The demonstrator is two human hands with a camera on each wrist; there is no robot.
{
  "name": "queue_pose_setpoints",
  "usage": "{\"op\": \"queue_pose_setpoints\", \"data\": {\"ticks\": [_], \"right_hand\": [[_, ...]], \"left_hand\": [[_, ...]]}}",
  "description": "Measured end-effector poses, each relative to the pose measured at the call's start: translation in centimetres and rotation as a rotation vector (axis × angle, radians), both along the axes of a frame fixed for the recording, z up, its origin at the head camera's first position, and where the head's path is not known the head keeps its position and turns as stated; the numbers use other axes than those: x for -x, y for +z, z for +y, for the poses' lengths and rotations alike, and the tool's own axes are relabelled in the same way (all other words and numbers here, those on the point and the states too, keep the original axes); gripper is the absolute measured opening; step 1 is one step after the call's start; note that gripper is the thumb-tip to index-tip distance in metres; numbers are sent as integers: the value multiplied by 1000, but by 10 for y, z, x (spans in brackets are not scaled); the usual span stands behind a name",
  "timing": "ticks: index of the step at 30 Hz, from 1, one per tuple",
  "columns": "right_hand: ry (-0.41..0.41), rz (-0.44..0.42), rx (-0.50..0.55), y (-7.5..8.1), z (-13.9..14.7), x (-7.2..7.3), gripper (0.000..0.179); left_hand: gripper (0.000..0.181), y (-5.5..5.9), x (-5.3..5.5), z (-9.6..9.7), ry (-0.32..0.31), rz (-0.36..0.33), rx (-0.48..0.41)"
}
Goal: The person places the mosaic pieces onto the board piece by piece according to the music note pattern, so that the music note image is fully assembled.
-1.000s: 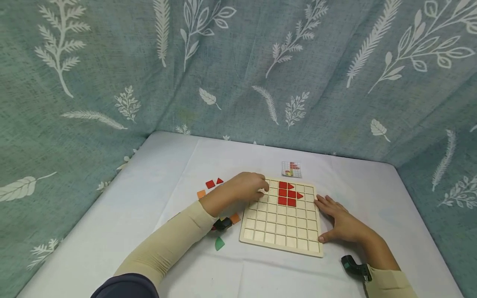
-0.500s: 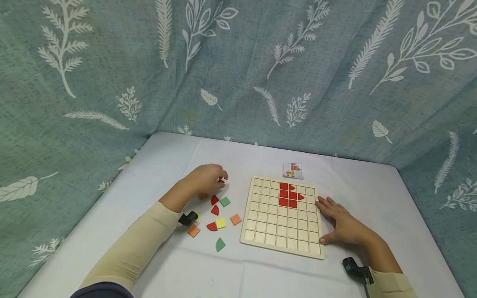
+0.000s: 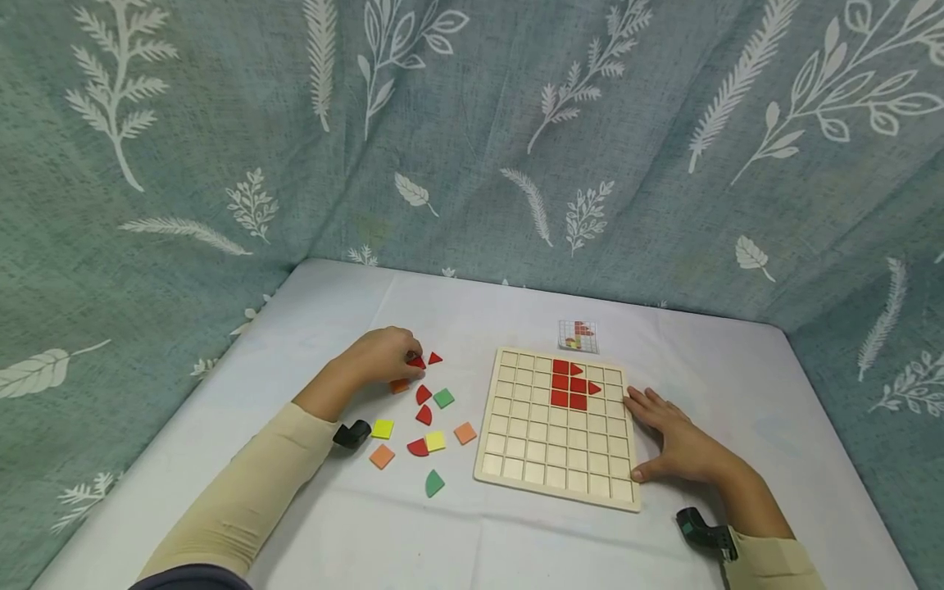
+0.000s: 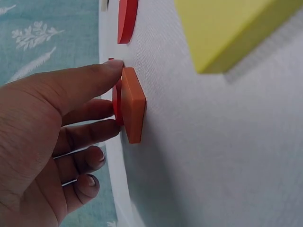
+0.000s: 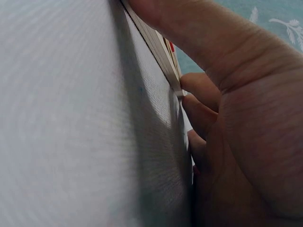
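On the left of the table, my left hand (image 3: 382, 356) pinches a red square tile (image 3: 418, 362) between thumb and fingers. Seen from the left wrist, that red tile is mostly hidden behind an orange square tile (image 4: 134, 106) in the foreground. A red triangle tile (image 3: 435, 358) lies just right of the fingertips. My right hand (image 3: 674, 438) rests at the right edge of a wooden grid board (image 3: 531, 449), thumb and fingertips touching its side, fingers spread. Red squares (image 3: 560, 383) and two red triangles (image 3: 594, 388) form a block in the board's upper middle.
Loose tiles lie left of the board: red quarter-rounds (image 3: 424, 415), a green square (image 3: 443, 398), a green quarter-round (image 3: 434, 483), yellow squares (image 3: 382, 428) and orange squares (image 3: 465, 433). A small pattern card (image 3: 578, 337) lies behind the board. A leaf-patterned curtain (image 3: 472, 164) surrounds the table.
My left hand has gone from over the board's upper left corner out to the loose tiles, and its fingers have closed on a red square. My right hand has stayed at the board's edge.
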State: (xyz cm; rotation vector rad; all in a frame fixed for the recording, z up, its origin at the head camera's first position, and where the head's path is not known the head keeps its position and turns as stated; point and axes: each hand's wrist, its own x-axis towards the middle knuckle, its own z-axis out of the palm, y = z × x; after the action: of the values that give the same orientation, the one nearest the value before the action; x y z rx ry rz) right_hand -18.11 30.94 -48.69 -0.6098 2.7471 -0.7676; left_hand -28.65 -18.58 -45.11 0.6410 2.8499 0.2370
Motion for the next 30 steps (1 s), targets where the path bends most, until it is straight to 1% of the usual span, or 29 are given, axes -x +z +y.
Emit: {"op": "queue_pose_setpoints", "data": {"ticks": [5, 9, 12, 16, 18, 22, 30], "right_hand": [[4, 1, -1, 0, 1, 2, 125], [2, 0, -2, 1, 1, 2, 125], [2, 3, -6, 0, 0, 3, 125], [0, 9, -13, 0, 1, 3, 124], [-5, 8, -16, 0, 1, 3, 125], [-14, 6, -12, 0, 1, 3, 125], [-7, 2, -7, -1, 2, 3, 126]], "left_hand": [[25, 1, 3, 1, -12, -11, -9], [22, 1, 5, 1, -27, -6, -22], [23, 1, 6, 2, -33, 10, -26], [25, 6, 6, 7, -36, 42, -51], [24, 9, 7, 13, -43, 60, -79], [18, 12, 9, 29, -92, 101, -109], [19, 12, 11, 69, -232, 141, -97]]}}
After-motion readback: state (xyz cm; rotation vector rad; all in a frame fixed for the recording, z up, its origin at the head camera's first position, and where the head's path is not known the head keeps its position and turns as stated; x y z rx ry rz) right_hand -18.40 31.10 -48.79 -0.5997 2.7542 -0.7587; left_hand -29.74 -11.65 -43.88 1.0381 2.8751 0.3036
